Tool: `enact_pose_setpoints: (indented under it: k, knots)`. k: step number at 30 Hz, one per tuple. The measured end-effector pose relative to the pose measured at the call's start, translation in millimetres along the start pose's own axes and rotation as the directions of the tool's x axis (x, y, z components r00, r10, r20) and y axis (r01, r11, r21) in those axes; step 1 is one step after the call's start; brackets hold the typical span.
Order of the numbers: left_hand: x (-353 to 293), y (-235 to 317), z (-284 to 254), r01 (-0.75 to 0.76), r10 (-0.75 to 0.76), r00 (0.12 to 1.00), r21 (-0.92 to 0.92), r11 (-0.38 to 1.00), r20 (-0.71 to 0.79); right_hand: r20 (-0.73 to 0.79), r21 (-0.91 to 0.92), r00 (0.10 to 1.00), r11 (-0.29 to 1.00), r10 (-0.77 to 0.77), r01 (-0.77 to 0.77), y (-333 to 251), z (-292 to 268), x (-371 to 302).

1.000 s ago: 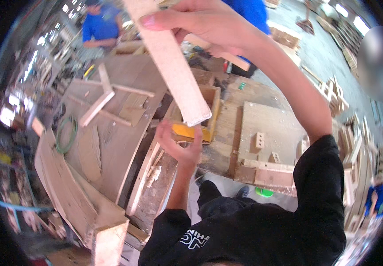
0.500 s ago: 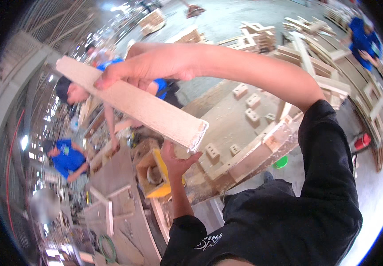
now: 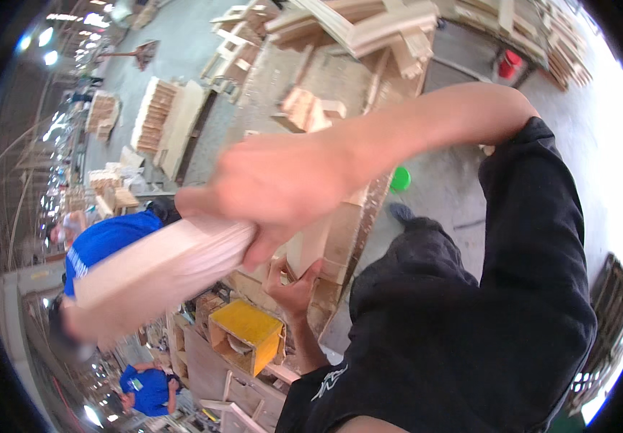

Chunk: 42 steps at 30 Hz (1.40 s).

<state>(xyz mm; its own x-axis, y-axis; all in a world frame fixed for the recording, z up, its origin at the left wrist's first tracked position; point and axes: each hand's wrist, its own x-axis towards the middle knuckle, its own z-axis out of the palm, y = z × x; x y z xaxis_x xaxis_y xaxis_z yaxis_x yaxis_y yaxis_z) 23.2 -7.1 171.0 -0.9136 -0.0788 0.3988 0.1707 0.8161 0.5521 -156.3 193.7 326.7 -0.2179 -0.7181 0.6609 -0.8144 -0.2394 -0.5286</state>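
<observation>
My right hand (image 3: pixel 275 180), blurred by motion, is closed round one end of a thick pale wooden board (image 3: pixel 160 274). The board slants down to the left, in front of a person in a blue shirt. Lower and nearer to me, my left hand (image 3: pixel 293 289) has its thumb and fingers on either side of the end of another light wooden piece (image 3: pixel 310 245), at the workbench (image 3: pixel 369 184). My right hand and the board partly cover that piece, so its far part is hidden.
A yellow-sided wooden box (image 3: pixel 250 325) stands left of my left hand. Wooden blocks (image 3: pixel 304 108) and stacked frame parts (image 3: pixel 369 29) lie farther up the bench. A green round object (image 3: pixel 400 179) is on the floor. Co-workers in blue (image 3: pixel 113 238) are at the left.
The view has swung round. My right hand now grips the board at its end instead of its middle. My left hand, then by the board's lower end, now holds a piece at the bench.
</observation>
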Motion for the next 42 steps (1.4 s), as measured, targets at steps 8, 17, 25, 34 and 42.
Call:
enact_pose_setpoints:
  k: [8,17,25,34,42]
  knots:
    - [-41.0,-8.0,66.2,0.134,-0.148,0.984,0.134,0.982,0.101,-0.31,-0.317,0.904,0.865,0.293,-0.389,18.3,29.9,-135.6]
    - [-59.3,-63.2,136.0,-0.004,-0.013,1.0,0.52,0.854,0.028,-0.736,-0.125,0.497,0.629,0.46,-0.768,76.5,111.9,-189.3]
    - [-49.4,-65.1,159.6,0.043,-0.152,0.983,0.669,0.742,0.106,-0.843,-0.025,0.354,0.628,0.405,-0.778,110.2,104.7,-199.5]
    - [-23.4,-53.8,178.7,0.13,-0.331,0.917,0.619,0.775,0.222,-0.846,0.077,0.3,0.657,0.441,-0.75,129.8,93.5,-208.8]
    - [-21.0,-54.7,177.1,0.106,-0.3,0.927,0.61,0.785,0.225,-0.872,0.117,0.322,0.796,0.369,-0.594,133.4,98.1,-221.2]
